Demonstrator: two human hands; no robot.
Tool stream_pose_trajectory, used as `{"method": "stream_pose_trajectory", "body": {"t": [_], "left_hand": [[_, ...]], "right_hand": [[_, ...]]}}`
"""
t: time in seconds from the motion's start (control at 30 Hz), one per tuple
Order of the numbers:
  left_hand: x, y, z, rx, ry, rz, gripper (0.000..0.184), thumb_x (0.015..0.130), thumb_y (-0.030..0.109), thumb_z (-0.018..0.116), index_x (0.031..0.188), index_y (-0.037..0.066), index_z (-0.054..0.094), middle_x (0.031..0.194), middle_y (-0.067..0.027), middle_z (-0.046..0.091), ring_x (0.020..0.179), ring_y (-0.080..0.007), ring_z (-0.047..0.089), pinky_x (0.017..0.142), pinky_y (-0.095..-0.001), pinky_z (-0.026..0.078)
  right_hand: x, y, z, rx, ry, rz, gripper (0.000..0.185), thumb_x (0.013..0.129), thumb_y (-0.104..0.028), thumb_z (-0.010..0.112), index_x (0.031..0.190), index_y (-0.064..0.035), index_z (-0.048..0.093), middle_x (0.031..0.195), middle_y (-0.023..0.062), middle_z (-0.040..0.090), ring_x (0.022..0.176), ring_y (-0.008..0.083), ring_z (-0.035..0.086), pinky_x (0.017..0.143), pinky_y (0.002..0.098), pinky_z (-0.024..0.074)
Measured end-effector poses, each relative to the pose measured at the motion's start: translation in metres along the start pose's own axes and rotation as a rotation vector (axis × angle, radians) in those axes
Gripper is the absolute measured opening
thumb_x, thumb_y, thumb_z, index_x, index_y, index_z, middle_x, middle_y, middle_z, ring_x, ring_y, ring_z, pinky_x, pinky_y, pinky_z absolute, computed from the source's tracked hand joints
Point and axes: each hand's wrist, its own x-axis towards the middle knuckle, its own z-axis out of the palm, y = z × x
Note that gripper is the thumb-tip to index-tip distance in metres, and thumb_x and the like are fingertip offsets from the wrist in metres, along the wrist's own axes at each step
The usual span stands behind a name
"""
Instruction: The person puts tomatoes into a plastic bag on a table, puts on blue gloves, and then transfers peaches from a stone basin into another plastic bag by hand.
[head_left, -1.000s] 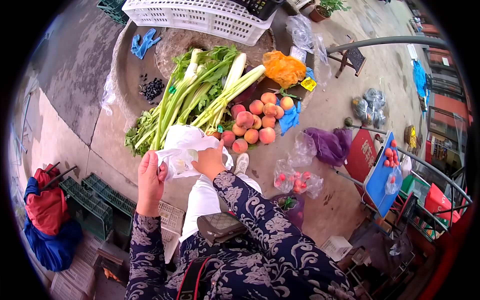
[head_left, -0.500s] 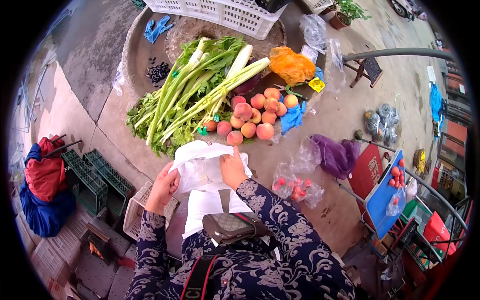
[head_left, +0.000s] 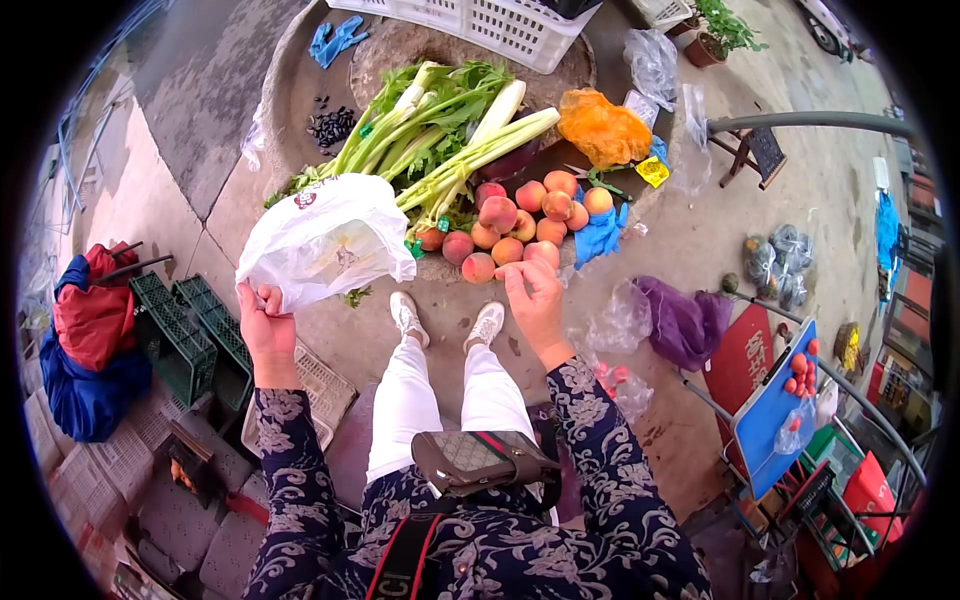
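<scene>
My left hand (head_left: 266,318) is closed on the edge of a white plastic bag (head_left: 325,225). The bag hangs puffed out over the near rim of the round stone table, its mouth spread and covering part of the celery (head_left: 430,130). At the front edge of the peach pile (head_left: 500,214), my right hand (head_left: 535,303) has its fingers bent and apart, with nothing visible in them. Its fingertips are right by the nearest peach (head_left: 543,254); whether they touch it I cannot tell.
Several items share the stone table (head_left: 290,130): an orange bag (head_left: 603,128), blue gloves (head_left: 600,238), dark oval pieces (head_left: 331,128) and a white crate (head_left: 500,30). A purple bag (head_left: 685,320) lies on the ground at right. Green crates (head_left: 175,335) stand at left.
My right hand has let go of the white bag and moved right toward the peaches. The bag has swung left and up in my left hand, opening out and uncovering my legs and shoes.
</scene>
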Motion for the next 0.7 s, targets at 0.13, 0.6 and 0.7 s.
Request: {"method": "stream_pose_trajectory", "body": {"t": [0.13,0.6,0.7], "left_hand": [[0.041,-0.032,-0.014,-0.082,-0.009,-0.023,0.027,0.099,0.032,0.042,0.117,0.013,0.045,0.077,-0.0001,0.050,0.061,-0.0095,0.042,0.060,-0.0239,0.039],[0.095,-0.137,-0.029,1.059,-0.246,-0.238,0.055,0.085,0.019,0.064,0.132,0.000,0.043,0.094,-0.0020,0.059,0.080,-0.0086,0.051,0.073,-0.0234,0.042],[0.124,-0.143,-0.027,1.051,-0.356,-0.128,0.055,0.085,0.015,0.063,0.134,0.001,0.042,0.096,-0.0014,0.059,0.082,-0.0081,0.052,0.074,-0.0232,0.042]], "right_hand": [[0.013,0.053,-0.023,-0.017,0.213,0.310,0.014,0.087,-0.014,0.059,0.084,-0.0019,0.065,0.085,0.0090,0.064,0.078,0.0157,0.060,0.067,0.0283,0.0479],[0.053,0.191,-0.072,-0.691,0.600,0.702,0.045,0.075,-0.031,0.071,0.105,0.0011,0.059,0.112,0.0206,0.056,0.109,0.0323,0.052,0.094,0.0396,0.0400],[0.059,0.205,-0.099,-0.737,0.566,0.483,0.030,0.078,-0.025,0.065,0.096,-0.0005,0.061,0.106,0.0159,0.060,0.103,0.0290,0.055,0.089,0.0368,0.0425]]}}
